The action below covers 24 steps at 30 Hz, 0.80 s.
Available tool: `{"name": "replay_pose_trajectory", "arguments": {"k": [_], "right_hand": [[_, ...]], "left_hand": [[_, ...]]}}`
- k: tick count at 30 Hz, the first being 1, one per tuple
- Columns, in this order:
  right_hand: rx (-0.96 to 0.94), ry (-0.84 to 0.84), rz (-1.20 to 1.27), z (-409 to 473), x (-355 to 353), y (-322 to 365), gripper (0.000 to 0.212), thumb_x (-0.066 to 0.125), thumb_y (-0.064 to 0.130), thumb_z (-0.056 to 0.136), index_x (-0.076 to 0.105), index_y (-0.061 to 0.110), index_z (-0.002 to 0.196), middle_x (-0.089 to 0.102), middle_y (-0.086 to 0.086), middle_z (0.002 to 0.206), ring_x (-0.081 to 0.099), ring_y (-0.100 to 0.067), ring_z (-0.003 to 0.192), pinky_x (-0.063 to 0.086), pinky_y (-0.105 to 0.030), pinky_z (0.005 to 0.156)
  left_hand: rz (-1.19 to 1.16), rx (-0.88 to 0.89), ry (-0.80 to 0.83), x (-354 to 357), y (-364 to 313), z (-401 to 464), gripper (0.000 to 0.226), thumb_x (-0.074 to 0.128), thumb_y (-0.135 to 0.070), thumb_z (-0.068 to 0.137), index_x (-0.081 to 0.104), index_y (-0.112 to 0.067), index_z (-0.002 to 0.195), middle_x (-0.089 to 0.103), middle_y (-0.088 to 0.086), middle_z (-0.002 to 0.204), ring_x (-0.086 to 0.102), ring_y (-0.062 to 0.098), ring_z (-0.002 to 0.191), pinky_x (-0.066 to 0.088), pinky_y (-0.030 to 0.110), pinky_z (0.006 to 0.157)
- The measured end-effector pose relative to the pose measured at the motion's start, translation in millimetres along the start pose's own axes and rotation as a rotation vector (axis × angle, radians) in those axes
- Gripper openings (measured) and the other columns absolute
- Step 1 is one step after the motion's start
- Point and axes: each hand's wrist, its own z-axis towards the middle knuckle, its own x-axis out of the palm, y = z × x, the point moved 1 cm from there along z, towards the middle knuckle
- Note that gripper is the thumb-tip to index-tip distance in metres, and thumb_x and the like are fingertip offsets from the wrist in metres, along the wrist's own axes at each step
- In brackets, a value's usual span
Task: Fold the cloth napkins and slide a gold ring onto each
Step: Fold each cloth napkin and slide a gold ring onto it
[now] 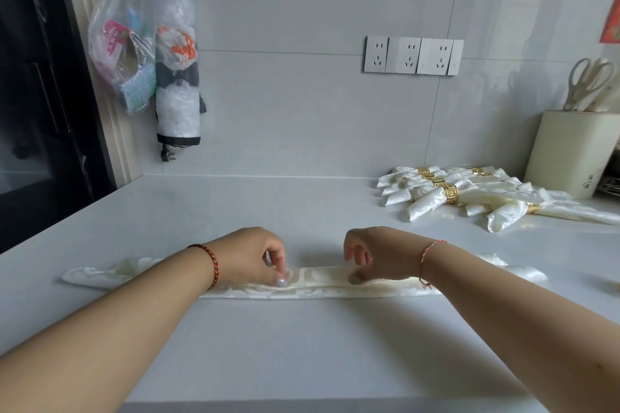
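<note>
Low in the frame's centre, the left hand (255, 255) and right hand (372, 258) both have fingers curled, thumb and fingertips pinching the top edge of a cream damask napkin (318, 282) folded into a long narrow strip across the white countertop (302, 345). The cloth looks light, soft and satiny — likely slippery, so its folds may spring open unless pinched near the middle where the layers stack. Farther back at right lies a pile of finished napkins (469, 198) — each cinched by a gold ring (450, 195).
</note>
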Motion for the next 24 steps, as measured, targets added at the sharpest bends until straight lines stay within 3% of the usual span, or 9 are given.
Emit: {"name": "replay_pose_trajectory", "arguments": {"k": [2,5,9,12,16,18,21,24], "right_hand": [[-0.002,-0.022,-0.012,-0.6,0.8,1.4,0.032,0.072,0.036,0.079,0.059,0.025,0.106,0.051,0.017,0.080,0.051,-0.010,0.077,0.038,-0.022,0.064],[-0.051,-0.109,-0.048,-5.0,2.2,6.0,0.015,0.071,0.032,0.079,0.062,0.027,0.089,0.050,0.015,0.075,0.049,-0.011,0.075,0.034,-0.019,0.058],[-0.135,-0.185,-0.161,-17.1,8.1,14.2,0.008,0.064,0.022,0.083,0.067,0.019,0.090,0.049,0.011,0.085,0.053,-0.016,0.087,0.037,-0.024,0.068],[-0.167,-0.197,-0.196,-28.5,13.5,16.1,0.019,0.055,0.012,0.085,0.068,0.017,0.098,0.059,0.004,0.098,0.053,-0.019,0.099,0.046,-0.031,0.080],[-0.191,-0.218,-0.281,-44.3,22.7,20.6,0.030,0.045,0.004,0.081,0.066,0.016,0.100,0.057,0.002,0.102,0.049,-0.019,0.100,0.046,-0.034,0.081],[-0.204,-0.241,-0.310,-52.2,27.8,22.4,0.032,0.043,0.009,0.082,0.063,0.017,0.105,0.054,0.002,0.102,0.047,-0.019,0.100,0.046,-0.034,0.081],[-0.225,-0.250,-0.281,-62.7,32.9,21.3,0.047,0.042,0.016,0.086,0.050,0.024,0.131,0.052,0.002,0.106,0.047,-0.019,0.101,0.044,-0.034,0.084],[-0.231,-0.219,-0.337,-66.0,36.2,25.7,0.061,0.040,0.025,0.089,0.028,0.032,0.147,0.046,0.002,0.112,0.042,-0.019,0.101,0.040,-0.030,0.087]], "left_hand": [[-0.014,0.023,0.002,2.2,-1.7,0.1,0.021,0.080,-0.034,0.073,0.063,-0.035,0.087,0.062,-0.016,0.084,0.053,-0.006,0.066,0.044,0.010,0.063],[-0.005,0.082,-0.047,2.9,-6.9,-1.9,0.020,0.080,-0.024,0.074,0.062,-0.035,0.074,0.057,-0.016,0.070,0.049,-0.007,0.057,0.038,0.007,0.054],[0.054,0.155,-0.118,5.6,-9.1,-11.9,0.024,0.075,-0.018,0.079,0.061,-0.034,0.067,0.056,-0.014,0.078,0.049,-0.004,0.063,0.038,0.008,0.060],[0.090,0.206,-0.134,8.7,-8.4,-23.5,0.016,0.065,-0.007,0.085,0.074,-0.020,0.084,0.057,-0.015,0.089,0.052,-0.007,0.079,0.035,0.002,0.071],[0.189,0.251,-0.107,14.7,-11.0,-42.4,0.036,0.049,0.002,0.091,0.070,-0.014,0.115,0.060,-0.010,0.114,0.049,0.001,0.109,0.024,-0.005,0.086],[0.236,0.269,-0.079,21.9,-14.4,-51.3,0.041,0.042,0.000,0.093,0.062,-0.013,0.126,0.057,-0.006,0.129,0.045,0.006,0.123,0.021,-0.002,0.096],[0.302,0.234,-0.022,33.9,-15.3,-64.0,0.051,0.034,-0.021,0.101,0.028,-0.021,0.151,0.023,-0.016,0.155,0.010,-0.004,0.142,-0.012,-0.006,0.098],[0.425,0.207,0.040,41.8,-13.9,-72.5,0.058,0.024,-0.044,0.102,-0.004,-0.036,0.153,-0.005,-0.017,0.160,-0.013,-0.006,0.142,-0.016,0.011,0.110]]}}
